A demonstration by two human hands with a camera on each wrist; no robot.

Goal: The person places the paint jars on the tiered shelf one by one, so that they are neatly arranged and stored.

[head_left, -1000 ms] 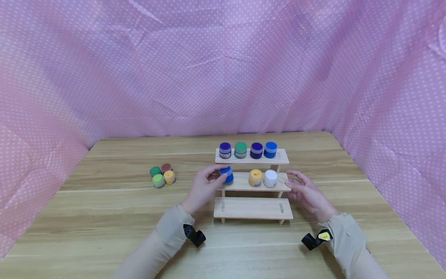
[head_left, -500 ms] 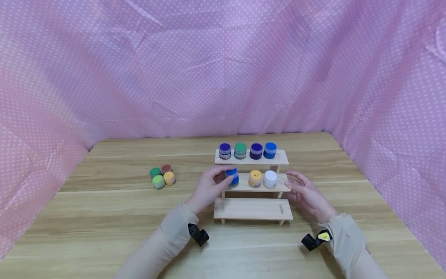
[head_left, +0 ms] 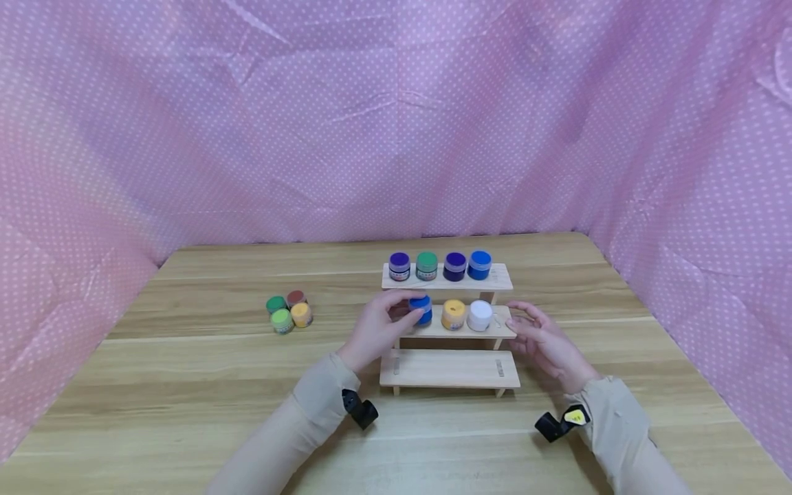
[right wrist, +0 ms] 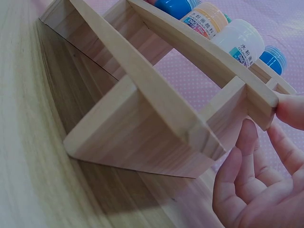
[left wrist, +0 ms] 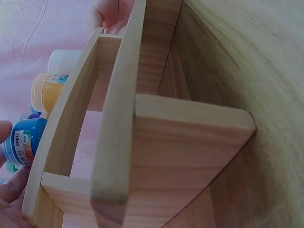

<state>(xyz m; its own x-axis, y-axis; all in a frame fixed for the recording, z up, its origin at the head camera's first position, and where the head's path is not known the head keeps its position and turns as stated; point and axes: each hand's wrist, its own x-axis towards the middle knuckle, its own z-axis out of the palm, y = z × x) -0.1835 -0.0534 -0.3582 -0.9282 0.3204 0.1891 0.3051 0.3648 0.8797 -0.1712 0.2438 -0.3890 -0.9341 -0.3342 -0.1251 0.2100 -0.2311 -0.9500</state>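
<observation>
My left hand (head_left: 382,328) pinches a blue paint jar (head_left: 422,311) between thumb and fingers at the left part of the middle step of a wooden tiered stand (head_left: 448,369). In the left wrist view the upright blue jar (left wrist: 28,137) meets the step's edge. To its right on the same step stand a yellow-orange jar (head_left: 454,315) and a white jar (head_left: 480,316). My right hand (head_left: 549,345) holds the right end of that step. In the right wrist view the thumb (right wrist: 290,111) lies on top of the board, with fingertips under it.
Two purple jars, a green jar (head_left: 427,266) and a blue jar (head_left: 479,265) line the top step. On the table (head_left: 185,385) to the left, several jars cluster, among them a light green jar (head_left: 281,321). A pink dotted curtain (head_left: 396,137) hangs behind.
My left hand has slid the blue jar rightward along the middle step, closer to the yellow-orange jar. The right hand has stayed on the step's end.
</observation>
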